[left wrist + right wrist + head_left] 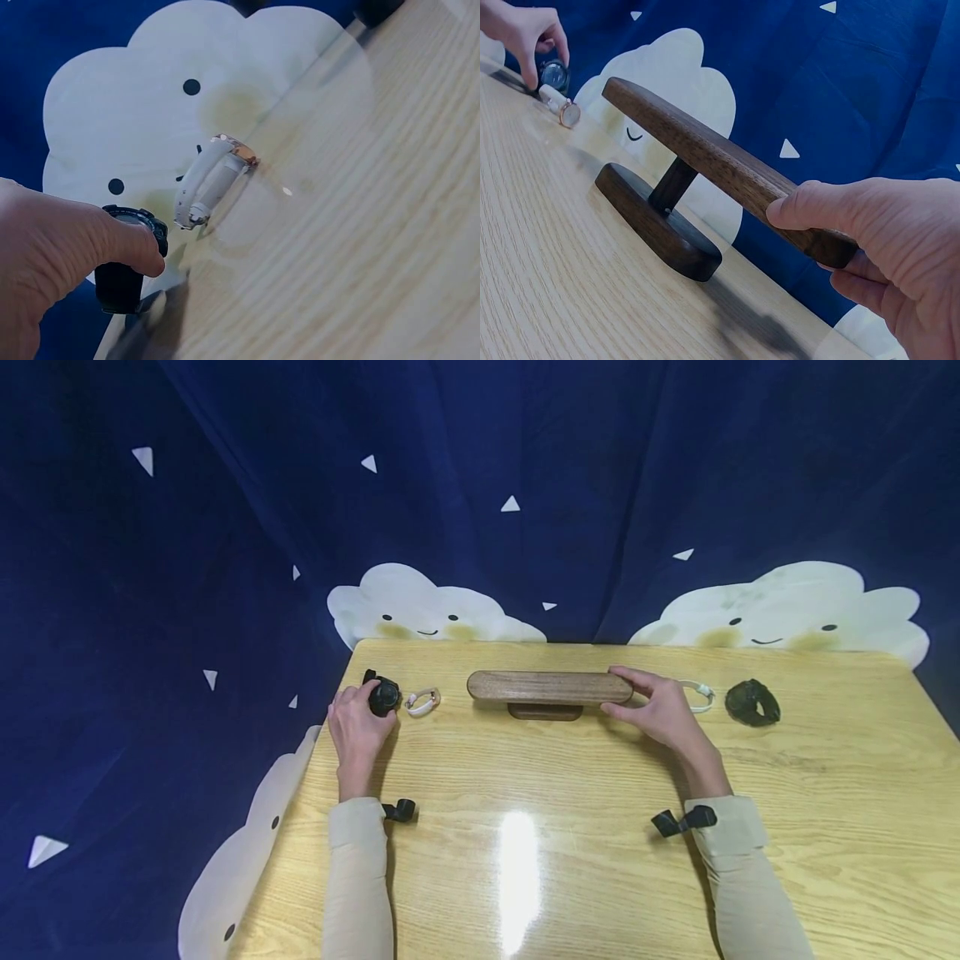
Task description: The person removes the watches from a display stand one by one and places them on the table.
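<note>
My left hand [356,724] pinches a black wristwatch [385,696] between thumb and fingers, near the table's far left corner. Just right of it lies a wristwatch with a white strap [219,186] and a rose-gold case, its strap closed in a loop. At the back middle is a dark brown wooden T-shaped stand [543,687], a long rounded bar on a short post over an oval base [660,225]. My right hand [663,712] grips the bar's right end, thumb on one side and fingers on the other. Whether the base touches the table cannot be told.
Behind my right hand lies a second white-strapped band [703,692], partly hidden. Farther right is a dark, looped wristwatch [742,703]. The light wooden table [600,877] ends at a dark blue curtain [480,435] with cloud prints. Both wrists wear small black cameras.
</note>
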The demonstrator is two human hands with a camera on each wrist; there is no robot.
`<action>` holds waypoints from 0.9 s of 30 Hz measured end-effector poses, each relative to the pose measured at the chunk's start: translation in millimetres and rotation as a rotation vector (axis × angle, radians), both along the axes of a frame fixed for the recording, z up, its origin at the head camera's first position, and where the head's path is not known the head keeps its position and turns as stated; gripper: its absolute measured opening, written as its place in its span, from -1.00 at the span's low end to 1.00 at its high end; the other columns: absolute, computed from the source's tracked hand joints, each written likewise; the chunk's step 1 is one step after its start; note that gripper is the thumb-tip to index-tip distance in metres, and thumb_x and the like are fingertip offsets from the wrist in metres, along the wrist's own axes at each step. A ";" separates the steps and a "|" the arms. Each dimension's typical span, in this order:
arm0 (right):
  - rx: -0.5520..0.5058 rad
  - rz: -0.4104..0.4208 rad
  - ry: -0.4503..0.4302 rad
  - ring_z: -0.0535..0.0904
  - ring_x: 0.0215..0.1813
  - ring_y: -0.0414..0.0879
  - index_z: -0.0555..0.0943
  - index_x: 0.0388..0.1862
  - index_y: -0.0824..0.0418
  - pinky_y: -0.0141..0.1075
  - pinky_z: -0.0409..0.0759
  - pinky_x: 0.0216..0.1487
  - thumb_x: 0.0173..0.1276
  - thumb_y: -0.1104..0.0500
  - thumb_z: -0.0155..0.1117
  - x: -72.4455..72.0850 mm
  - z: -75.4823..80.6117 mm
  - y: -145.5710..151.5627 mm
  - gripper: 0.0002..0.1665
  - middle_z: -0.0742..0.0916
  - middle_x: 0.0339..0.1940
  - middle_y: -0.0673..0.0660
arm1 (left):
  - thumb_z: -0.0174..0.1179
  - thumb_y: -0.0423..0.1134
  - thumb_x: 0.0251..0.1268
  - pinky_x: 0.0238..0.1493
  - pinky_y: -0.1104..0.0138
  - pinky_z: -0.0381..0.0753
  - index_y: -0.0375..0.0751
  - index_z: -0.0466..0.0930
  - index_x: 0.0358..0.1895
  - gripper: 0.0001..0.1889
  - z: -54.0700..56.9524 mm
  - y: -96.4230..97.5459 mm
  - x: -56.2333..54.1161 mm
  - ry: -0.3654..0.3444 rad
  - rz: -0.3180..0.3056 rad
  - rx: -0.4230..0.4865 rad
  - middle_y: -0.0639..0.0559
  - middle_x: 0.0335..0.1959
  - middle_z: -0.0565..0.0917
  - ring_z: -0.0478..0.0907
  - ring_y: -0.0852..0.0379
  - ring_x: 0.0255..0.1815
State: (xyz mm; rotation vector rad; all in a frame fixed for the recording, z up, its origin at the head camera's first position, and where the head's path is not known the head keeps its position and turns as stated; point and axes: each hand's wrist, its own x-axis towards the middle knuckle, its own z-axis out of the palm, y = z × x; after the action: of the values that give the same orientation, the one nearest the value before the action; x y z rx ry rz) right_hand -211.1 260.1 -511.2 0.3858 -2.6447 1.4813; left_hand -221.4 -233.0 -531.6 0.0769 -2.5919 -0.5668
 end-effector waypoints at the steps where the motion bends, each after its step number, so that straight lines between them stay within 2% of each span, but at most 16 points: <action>1: 0.002 0.000 0.001 0.52 0.39 0.40 0.60 0.40 0.24 0.24 0.55 0.34 0.26 0.13 0.63 -0.3 0.2 -0.1 -0.26 0.64 0.36 0.36 | 0.59 -0.30 -0.09 0.09 -0.14 0.51 -0.18 0.71 0.17 -0.40 -0.3 0.4 0.0 0.005 -0.002 -0.002 -0.28 -0.15 0.70 0.59 -0.33 0.02; 5: 0.010 0.001 0.008 0.52 0.39 0.40 0.59 0.40 0.28 0.24 0.55 0.35 0.27 0.13 0.62 -1.6 0.4 -0.2 -0.26 0.64 0.36 0.37 | 0.60 -0.32 -0.10 0.06 -0.15 0.52 -0.16 0.73 0.16 -0.40 -1.4 1.9 -0.9 0.016 -0.006 -0.011 -0.26 -0.18 0.70 0.60 -0.34 -0.01; 14: 0.011 -0.001 0.007 0.53 0.38 0.40 0.60 0.40 0.25 0.25 0.56 0.34 0.26 0.13 0.62 -2.8 1.3 -0.5 -0.26 0.64 0.37 0.36 | 0.58 -0.34 -0.09 -0.05 -0.10 0.50 -0.10 0.74 0.16 -0.41 -2.6 1.1 -2.6 0.016 0.010 -0.048 -0.23 -0.21 0.68 0.59 -0.32 -0.07; 20: 0.014 -0.004 0.014 0.55 0.36 0.41 0.61 0.39 0.26 0.24 0.57 0.32 0.26 0.14 0.63 -3.9 0.0 -0.2 -0.27 0.65 0.35 0.37 | 0.59 -0.35 -0.08 -0.06 -0.09 0.50 -0.12 0.74 0.16 -0.41 -2.1 -0.6 -2.5 0.024 0.009 -0.069 -0.26 -0.19 0.69 0.58 -0.33 -0.06; 27: 0.009 -0.001 0.014 0.54 0.38 0.36 0.61 0.39 0.22 0.19 0.55 0.35 0.24 0.14 0.64 -2.4 -1.6 0.0 -0.26 0.65 0.35 0.36 | 0.57 -0.34 -0.05 -0.06 -0.10 0.51 -0.10 0.73 0.18 -0.42 -1.8 0.7 -0.7 0.006 0.003 -0.050 -0.29 -0.14 0.72 0.60 -0.34 -0.04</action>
State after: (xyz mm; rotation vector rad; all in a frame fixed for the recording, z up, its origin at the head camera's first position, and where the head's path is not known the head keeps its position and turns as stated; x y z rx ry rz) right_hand -213.5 260.1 -512.7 0.3949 -2.6411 1.4616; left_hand -222.2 -232.3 -533.4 0.0618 -2.5979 -0.4998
